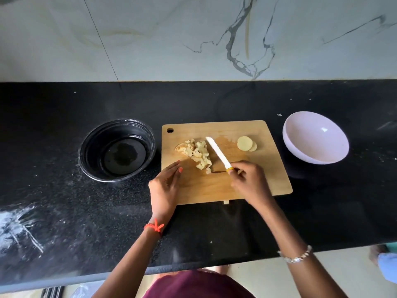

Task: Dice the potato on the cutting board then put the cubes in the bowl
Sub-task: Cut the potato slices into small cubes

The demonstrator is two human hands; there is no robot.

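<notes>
Two bowls [92, 147] [315, 137], one board [214, 188], one knife [218, 152].

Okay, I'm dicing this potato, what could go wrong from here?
1. The left hand lies open beside the potato cubes, near the knife held in the right hand; a slip could nick a finger.
2. One stray piece lies off the cutting board at its near edge; more cubes may scatter when moved.
3. The round potato slices are not yet diced and could get skipped.
</notes>
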